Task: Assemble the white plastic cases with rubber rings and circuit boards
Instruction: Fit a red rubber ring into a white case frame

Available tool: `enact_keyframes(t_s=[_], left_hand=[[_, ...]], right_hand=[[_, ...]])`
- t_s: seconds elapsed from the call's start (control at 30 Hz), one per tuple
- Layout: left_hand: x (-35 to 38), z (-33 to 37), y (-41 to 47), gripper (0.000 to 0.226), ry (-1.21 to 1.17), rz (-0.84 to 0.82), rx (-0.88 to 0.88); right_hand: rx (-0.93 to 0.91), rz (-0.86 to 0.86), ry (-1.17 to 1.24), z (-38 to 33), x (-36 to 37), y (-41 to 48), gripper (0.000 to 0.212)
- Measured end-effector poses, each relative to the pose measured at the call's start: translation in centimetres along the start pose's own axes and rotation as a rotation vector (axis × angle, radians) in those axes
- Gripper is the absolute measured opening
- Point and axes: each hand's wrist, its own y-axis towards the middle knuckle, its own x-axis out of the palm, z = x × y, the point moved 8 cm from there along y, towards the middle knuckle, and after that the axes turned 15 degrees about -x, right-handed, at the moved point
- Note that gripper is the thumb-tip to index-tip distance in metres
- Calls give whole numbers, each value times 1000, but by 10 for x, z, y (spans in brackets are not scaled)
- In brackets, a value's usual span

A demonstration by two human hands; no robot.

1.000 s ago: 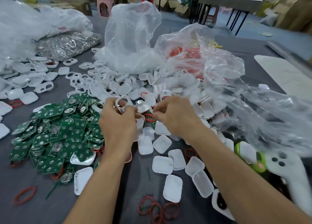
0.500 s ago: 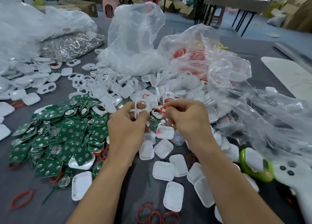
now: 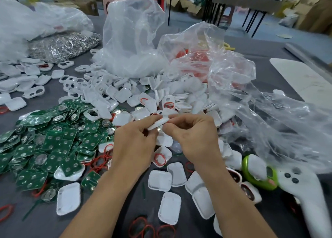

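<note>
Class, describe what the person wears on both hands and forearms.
Both the left hand and right hand are bare: no gloves, rings or watch show. The left forearm and right forearm are bare too, no sleeve in view.

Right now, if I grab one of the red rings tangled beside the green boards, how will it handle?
Probably floppy: the rings lie in bent, uneven loops, not true circles. Likely very light, since they are thin strands. They overlap in a tangle, so one may drag its neighbours along.
</note>
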Motion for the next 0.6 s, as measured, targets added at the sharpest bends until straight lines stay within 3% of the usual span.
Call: enact_keyframes(t_s=[0.13,0.23,0.3,0.37,0.43,0.53,0.6], left_hand=[[7,7,-1,53,47,-69,43],[20,8,-2,37,-285,-314,-85],[22,3,1,22,-480,-348,-210],[22,-1,1,19,-520,-335,-270],[19,-6,3,31,-548,-309,-303],[9,-11,8,67,-578,-261,-310],[7,-9,8,72,-550,-259,-291]], right_hand=[[15,72,10,0,3,-5,3],[35,103,-4,3,-2,-3,8],[39,65,-1,4,-2,0,12],[39,11,-22,4,-2,0,18],[53,-24,-68,4,-3,0,18],[72,-19,-117,5,-7,-1,22],[68,-20,-169,3,-7,-2,26]])
